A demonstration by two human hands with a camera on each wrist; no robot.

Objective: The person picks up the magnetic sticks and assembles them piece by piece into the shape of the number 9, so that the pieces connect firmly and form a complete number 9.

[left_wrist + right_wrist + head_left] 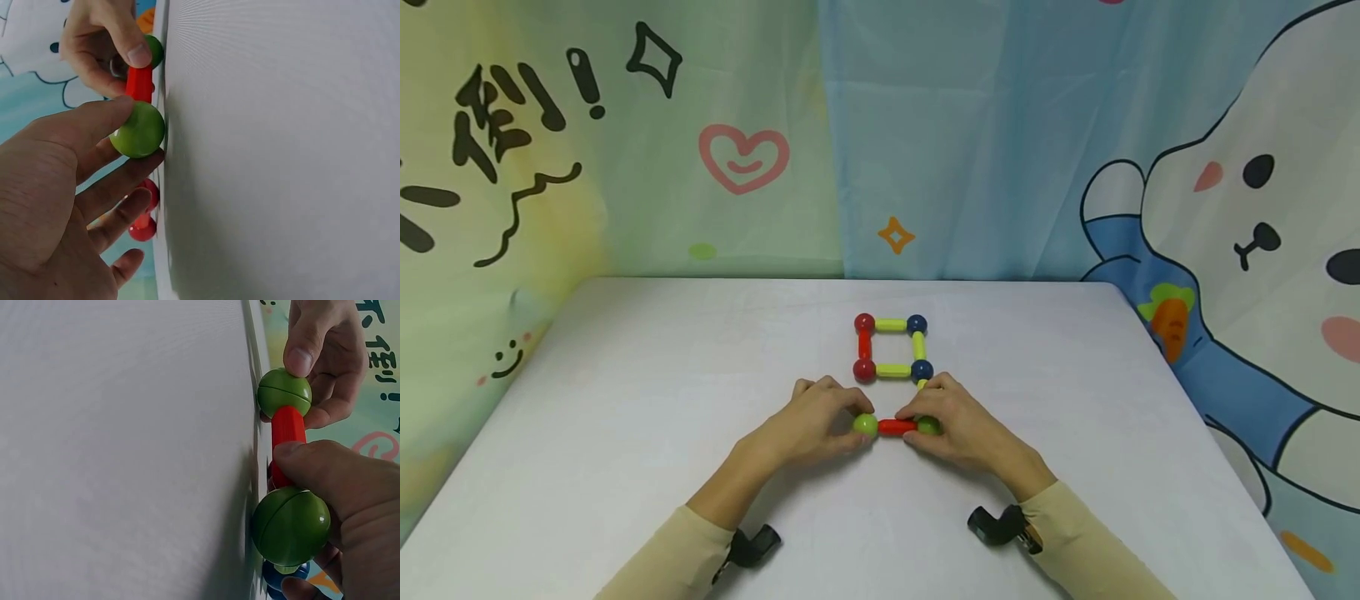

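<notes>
My left hand (pixel 823 421) pinches a green ball (pixel 139 130) between thumb and fingers. This ball sits at the left end of a red rod (pixel 896 427). At the rod's other end is a second green ball (pixel 292 526), partly covered by my right hand (pixel 958 427). My right thumb presses on the red rod near that ball, with the fingers behind it. Just beyond both hands lies a square of balls and rods. A short yellow-green rod (pixel 922 384) runs from its near blue ball (pixel 922 371) toward the right green ball, mostly hidden by the right hand.
The square has red balls (pixel 864 370) joined by a red rod on its left, and blue balls on its right. Yellow-green rods (pixel 892 370) form the other sides. All lies on a white table (pixel 662 375) before a printed cloth backdrop (pixel 955 150).
</notes>
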